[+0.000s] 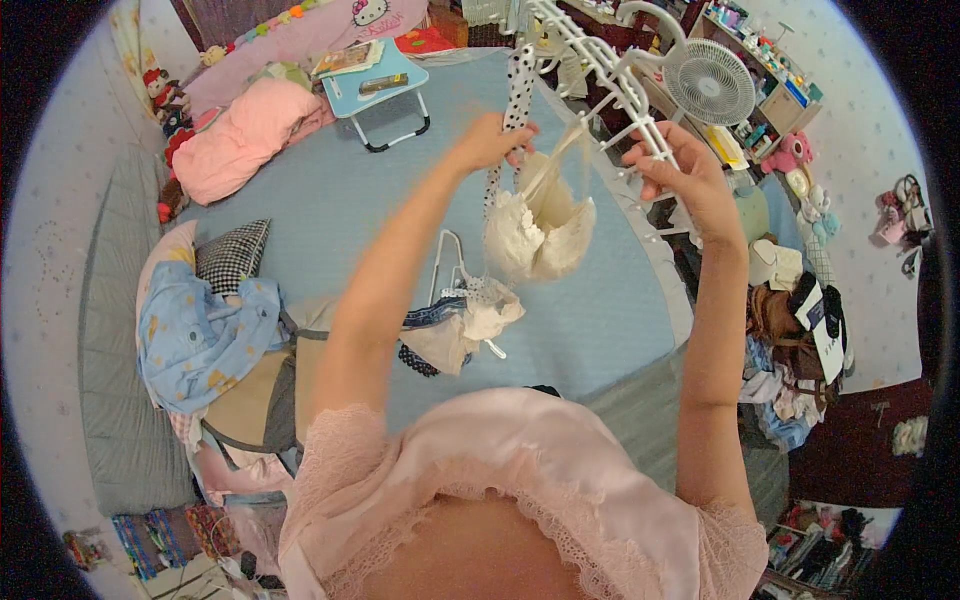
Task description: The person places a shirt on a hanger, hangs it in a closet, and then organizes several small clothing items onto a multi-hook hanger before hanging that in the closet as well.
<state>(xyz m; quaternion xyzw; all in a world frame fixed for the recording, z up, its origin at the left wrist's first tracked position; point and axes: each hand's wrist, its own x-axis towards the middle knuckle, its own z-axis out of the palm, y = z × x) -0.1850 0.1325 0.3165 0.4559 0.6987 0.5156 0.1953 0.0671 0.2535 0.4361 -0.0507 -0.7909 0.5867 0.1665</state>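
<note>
My left hand [487, 143] is closed round a white strip of cloth with black dots [519, 85], which runs above and below the fingers. Held up at the right by my right hand [692, 178] is a white clip drying rack [630, 95], the thumb and fingers round its frame near one end. A cream bra [545, 225] hangs by its straps just below the left hand. Lower down, on the bed, lies a small heap of cream and dotted clothing [470, 318] with a white hanger [447, 255] in it.
A blue folding table [375, 88] stands on the blue bed mat [350, 200], beside a pink quilt [245, 140]. Bundled blue bedding [205, 335] is at left. Beyond the rack stands a white fan [708, 82]; bags and clothes [800, 330] pile up at right.
</note>
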